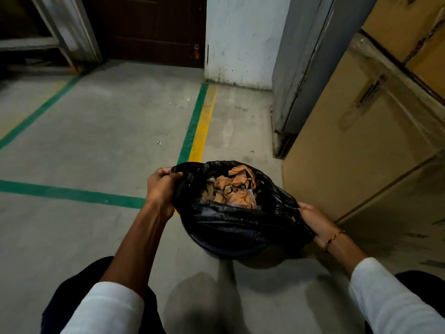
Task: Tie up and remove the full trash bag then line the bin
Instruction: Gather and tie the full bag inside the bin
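Note:
A black trash bag (231,222) sits in a dark round bin (231,250), of which only the near rim shows under the plastic. The bag's mouth stands open, and crumpled brown paper and tape scraps (234,190) fill it. My left hand (161,186) grips the bag's far-left edge, with the fingers curled over the plastic. At the bag's right edge, my right hand (315,219) holds the plastic, its fingers partly hidden behind the bag. Both edges are pulled up and outward.
Stacked cardboard boxes (375,131) stand close on the right, almost touching the bin. A grey metal door frame (296,75) and a white wall lie behind. Green and yellow floor tape (196,124) crosses the concrete floor. My knees are at the bottom corners.

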Tool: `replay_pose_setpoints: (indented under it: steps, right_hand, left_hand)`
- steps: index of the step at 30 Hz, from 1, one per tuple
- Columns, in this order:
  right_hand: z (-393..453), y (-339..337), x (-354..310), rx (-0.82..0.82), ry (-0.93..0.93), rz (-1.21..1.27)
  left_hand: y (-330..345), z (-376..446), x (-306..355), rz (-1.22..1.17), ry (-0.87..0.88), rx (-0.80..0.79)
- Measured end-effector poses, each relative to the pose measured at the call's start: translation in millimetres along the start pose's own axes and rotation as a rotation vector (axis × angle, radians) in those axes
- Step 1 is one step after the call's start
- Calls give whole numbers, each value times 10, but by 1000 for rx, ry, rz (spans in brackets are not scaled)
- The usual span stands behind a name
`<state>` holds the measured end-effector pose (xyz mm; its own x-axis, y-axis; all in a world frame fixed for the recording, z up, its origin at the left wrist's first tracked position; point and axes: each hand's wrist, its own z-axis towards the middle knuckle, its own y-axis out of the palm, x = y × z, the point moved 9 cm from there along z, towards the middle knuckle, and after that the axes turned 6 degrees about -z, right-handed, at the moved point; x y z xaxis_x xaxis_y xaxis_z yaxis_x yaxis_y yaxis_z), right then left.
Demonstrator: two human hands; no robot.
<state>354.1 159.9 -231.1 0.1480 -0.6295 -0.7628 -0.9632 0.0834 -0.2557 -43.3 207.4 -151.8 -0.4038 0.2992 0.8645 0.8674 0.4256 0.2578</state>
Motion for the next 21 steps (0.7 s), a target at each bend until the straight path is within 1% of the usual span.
replay_pose_setpoints:
  steps: [3,4,6,8,10,11,12,13,15,17,18,19,21]
  right_hand:
    - [78,36,-60,-2,19,1]
    - [93,38,-155,14,-2,-6]
    - [82,26,-506,86,-108,-76]
    - [122,-9,-890,206,-239,-234]
    - [193,45,-1181,251,-320,-375]
    - [251,105,-1260,234,-325,-409]
    - [355,166,-1269,200,-301,-419]
    - [423,240,-1244,147,-245,-414]
    - [539,383,-1108,52,-144,-421]
    - [635,469,-902,-4,-34,-407]
    - [651,538,-800,-64,4,-337]
    - [621,639,-711,-158,46,-234]
    - [573,795,-590,-326,88,-82]
  left_hand:
    - [30,-55,66,18,39,-42]
    - [54,-66,66,17,30,-57]
    - [64,-31,49,27,-5,-57]
    - [-25,83,55,89,-35,28]
    - [-138,258,90,172,-31,121]
    - [-157,346,81,208,-52,130]
    - [-143,427,36,239,-95,106]
    - [-99,472,-14,282,-140,63]
    - [3,553,-142,446,-214,-45]
    - [96,567,-235,545,-259,-119]
    - [144,576,-265,541,-267,-142]
    - [183,583,-277,537,-265,-152]
    - [239,613,-236,523,-219,-143]
